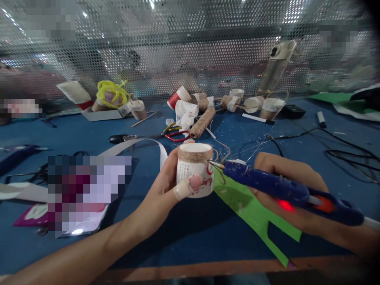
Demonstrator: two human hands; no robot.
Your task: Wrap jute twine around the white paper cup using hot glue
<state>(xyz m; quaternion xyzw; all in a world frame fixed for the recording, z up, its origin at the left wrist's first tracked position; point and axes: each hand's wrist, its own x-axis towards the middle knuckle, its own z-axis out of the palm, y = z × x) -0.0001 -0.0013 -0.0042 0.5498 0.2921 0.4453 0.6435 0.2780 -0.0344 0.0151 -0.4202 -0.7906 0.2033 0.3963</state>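
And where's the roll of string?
In the head view, the string roll lies just right of centre, beyond the white cup in the left hand.

The one camera sits on the person's head and looks ahead and down. It sees the blue table (pixel 142 249) from above its near side, so the table's brown edge (pixel 208 270) runs along the bottom. The left hand (pixel 169 181) comes in from the bottom left, and the right hand (pixel 291 168) from the right side. Both are close to the camera, and so is the paper cup (pixel 194 168) near the middle. Farther off, the metal mesh screen (pixel 202 49) fills the top. The view is wide, and its top right corner goes dark.
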